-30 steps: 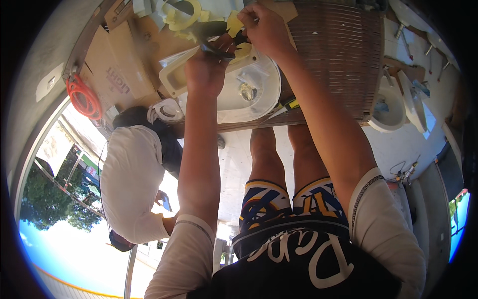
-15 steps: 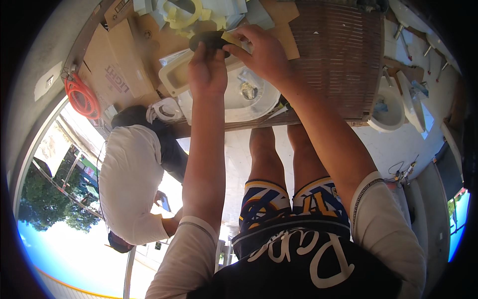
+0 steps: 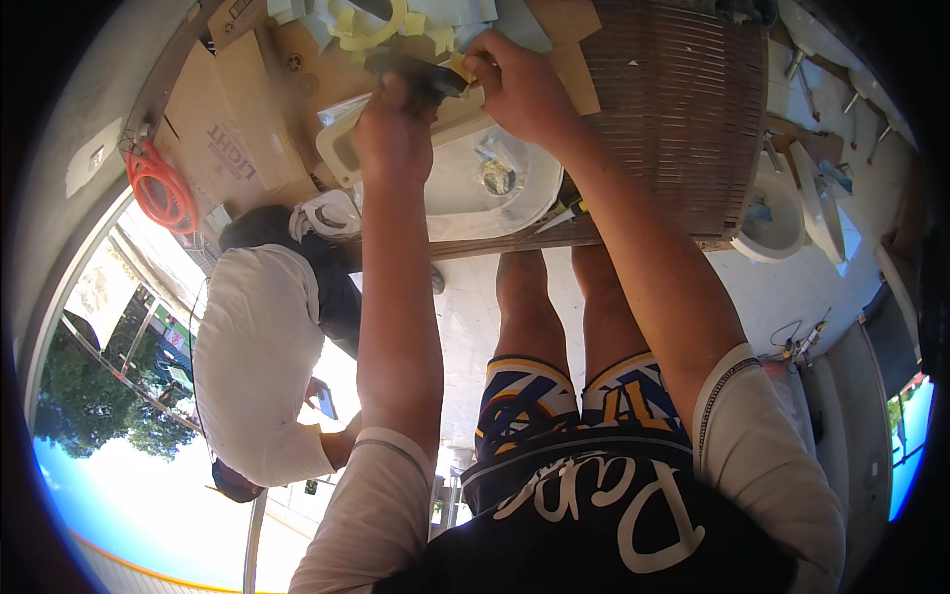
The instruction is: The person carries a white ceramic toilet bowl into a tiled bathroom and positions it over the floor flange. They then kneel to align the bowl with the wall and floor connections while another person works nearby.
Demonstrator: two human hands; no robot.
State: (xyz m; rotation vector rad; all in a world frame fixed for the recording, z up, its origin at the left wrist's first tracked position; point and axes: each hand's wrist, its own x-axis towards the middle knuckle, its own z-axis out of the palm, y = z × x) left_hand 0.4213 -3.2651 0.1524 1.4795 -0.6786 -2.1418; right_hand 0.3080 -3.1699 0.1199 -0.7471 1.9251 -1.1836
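Observation:
My left hand point(image 3: 394, 129) grips a dark, flat, rounded piece point(image 3: 426, 75) from below, out over the far side of the work table. At the piece's right end, my right hand point(image 3: 520, 89) pinches a small yellow strip point(image 3: 461, 67) that looks like masking tape. The strip meets the dark piece's edge; whether it is stuck on cannot be made out. Just beyond my hands lie yellow tape-like scraps point(image 3: 435, 28) and pale blue-grey sheets. Beneath my hands is a white translucent tub point(image 3: 455, 223) with a beige tray point(image 3: 341, 148) along its far side.
Cardboard point(image 3: 233, 148) covers the table's left, with a coiled orange-red hose point(image 3: 163, 193) beyond it. A brown slatted surface point(image 3: 663, 129) extends rightward. White basins point(image 3: 767, 218) stand at the far right. A person in a white shirt point(image 3: 255, 366) bends close by on the left.
The dark piece has tilted, and my left hand has turned and curled more tightly around it. My right hand has moved slightly up and away from it, still pinching the yellow strip.

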